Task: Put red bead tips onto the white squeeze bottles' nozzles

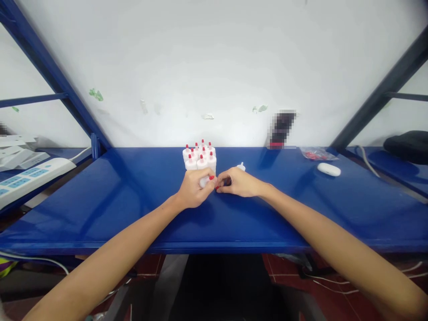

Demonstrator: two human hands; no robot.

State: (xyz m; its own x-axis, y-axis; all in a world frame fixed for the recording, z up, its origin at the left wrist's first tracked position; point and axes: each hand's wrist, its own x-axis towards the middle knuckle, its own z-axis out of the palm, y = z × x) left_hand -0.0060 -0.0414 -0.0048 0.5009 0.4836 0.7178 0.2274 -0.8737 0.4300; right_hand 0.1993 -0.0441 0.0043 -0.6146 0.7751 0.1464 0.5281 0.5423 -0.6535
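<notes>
My left hand (194,189) is wrapped round a white squeeze bottle (203,182), which tilts toward the right and shows a red tip at its end. Close beside it, my right hand (239,182) pinches a small red cap (217,187) between thumb and fingers. Behind my left hand several white bottles (202,163) with pointed red caps stand upright in a tight group. Partly hidden behind my right hand is another white bottle (241,167), whose nozzle has no red cap.
A clear plastic bag of red caps (317,154) lies at the back right of the blue table (140,205), near a white oval case (329,169). A phone-like dark object (281,129) leans on the wall. A power strip (31,178) is at far left.
</notes>
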